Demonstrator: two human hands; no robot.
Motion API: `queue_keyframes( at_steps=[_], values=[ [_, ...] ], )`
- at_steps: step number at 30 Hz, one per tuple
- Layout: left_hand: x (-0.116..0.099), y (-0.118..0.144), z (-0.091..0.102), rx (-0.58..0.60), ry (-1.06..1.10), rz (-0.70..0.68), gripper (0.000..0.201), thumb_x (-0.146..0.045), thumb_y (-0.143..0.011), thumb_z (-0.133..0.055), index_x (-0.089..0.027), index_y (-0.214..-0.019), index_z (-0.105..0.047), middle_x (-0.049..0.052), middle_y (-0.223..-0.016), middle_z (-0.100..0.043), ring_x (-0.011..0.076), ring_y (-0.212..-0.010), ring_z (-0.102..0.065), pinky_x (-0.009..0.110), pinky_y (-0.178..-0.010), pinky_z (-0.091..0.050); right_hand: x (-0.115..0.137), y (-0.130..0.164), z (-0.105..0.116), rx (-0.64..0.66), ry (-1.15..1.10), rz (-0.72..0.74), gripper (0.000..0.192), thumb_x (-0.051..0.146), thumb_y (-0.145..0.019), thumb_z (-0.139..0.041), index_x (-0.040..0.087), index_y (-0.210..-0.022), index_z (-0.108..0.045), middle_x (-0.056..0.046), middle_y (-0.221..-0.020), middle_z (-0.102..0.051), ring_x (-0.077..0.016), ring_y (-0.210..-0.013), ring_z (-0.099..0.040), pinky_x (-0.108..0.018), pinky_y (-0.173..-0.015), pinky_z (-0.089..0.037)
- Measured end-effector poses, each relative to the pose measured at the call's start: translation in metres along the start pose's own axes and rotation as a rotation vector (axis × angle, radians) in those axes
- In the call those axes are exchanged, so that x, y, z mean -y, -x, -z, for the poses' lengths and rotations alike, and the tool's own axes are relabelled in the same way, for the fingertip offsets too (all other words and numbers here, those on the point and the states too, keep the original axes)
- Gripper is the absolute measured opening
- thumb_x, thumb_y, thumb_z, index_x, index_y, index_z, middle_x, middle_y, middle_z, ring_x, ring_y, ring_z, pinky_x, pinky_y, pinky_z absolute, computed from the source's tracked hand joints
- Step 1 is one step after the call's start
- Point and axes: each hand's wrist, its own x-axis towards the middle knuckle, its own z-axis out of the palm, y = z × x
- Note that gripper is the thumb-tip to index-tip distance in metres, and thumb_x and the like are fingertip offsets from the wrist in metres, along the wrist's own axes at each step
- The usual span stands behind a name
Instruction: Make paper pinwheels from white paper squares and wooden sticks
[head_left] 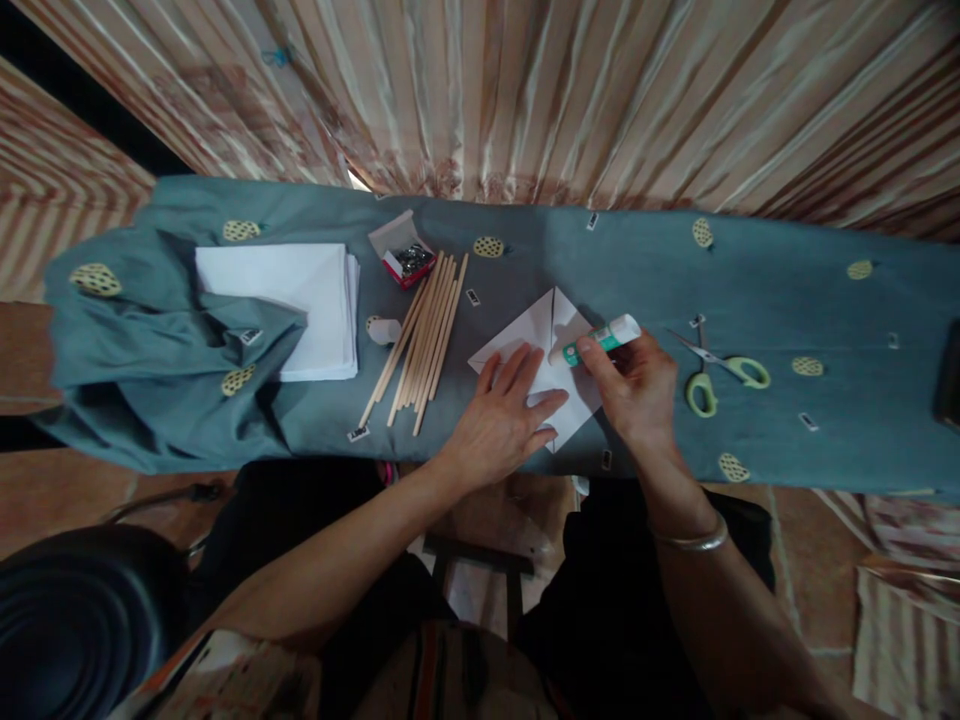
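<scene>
A white square of paper (pixel 574 405) lies turned cornerwise on the cloth, with slits or creases running in from its corners. My left hand (pixel 506 415) rests flat on its left side, fingers spread. In my right hand (pixel 637 385) is a green-and-white glue stick (pixel 611 335), held nearly level. The glue stick's tip points left, at the middle of the paper; whether it touches cannot be made out. The glue stick's cap (pixel 384 331), or a similar small white cylinder, lies left of the wooden sticks (pixel 427 340).
Scissors with green handles (pixel 701 395) lie open, right of my right hand. A small red-and-white box of metal pins or clips (pixel 411 262) stands behind the sticks. A stack of white paper (pixel 322 310) sits left, partly under bunched tablecloth (pixel 187 330). A pleated curtain (pixel 480 100) hangs behind.
</scene>
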Motion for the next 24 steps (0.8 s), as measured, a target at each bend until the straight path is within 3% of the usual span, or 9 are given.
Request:
queue_keyframes(
  at_steps=[12,24],
  values=[
    [-0.001,-0.001,-0.001,-0.005,0.009,0.006,0.045,-0.039,-0.089,-0.066,-0.026,-0.132,-0.061,0.017,-0.159,-0.034,0.0397,-0.150,-0.024,0.065,-0.118,-0.023,0.010,0.003,-0.004,0.037,0.119,0.054,0.030,0.053,-0.084,-0.067,0.024,-0.092,-0.062,-0.003,-0.076,-0.072,-0.0214,-0.070,-0.069,-0.034,-0.065,-0.051],
    [-0.001,-0.001,-0.001,0.001,0.009,0.003,0.044,-0.038,-0.090,-0.065,-0.024,-0.132,-0.060,0.018,-0.159,-0.034,0.0394,-0.150,-0.025,0.064,-0.118,-0.022,0.019,0.005,-0.006,0.090,0.193,0.073,0.023,0.051,-0.085,-0.067,0.030,-0.089,-0.061,-0.002,-0.076,-0.071,-0.0240,-0.072,-0.069,-0.036,-0.068,-0.050]
  ],
)
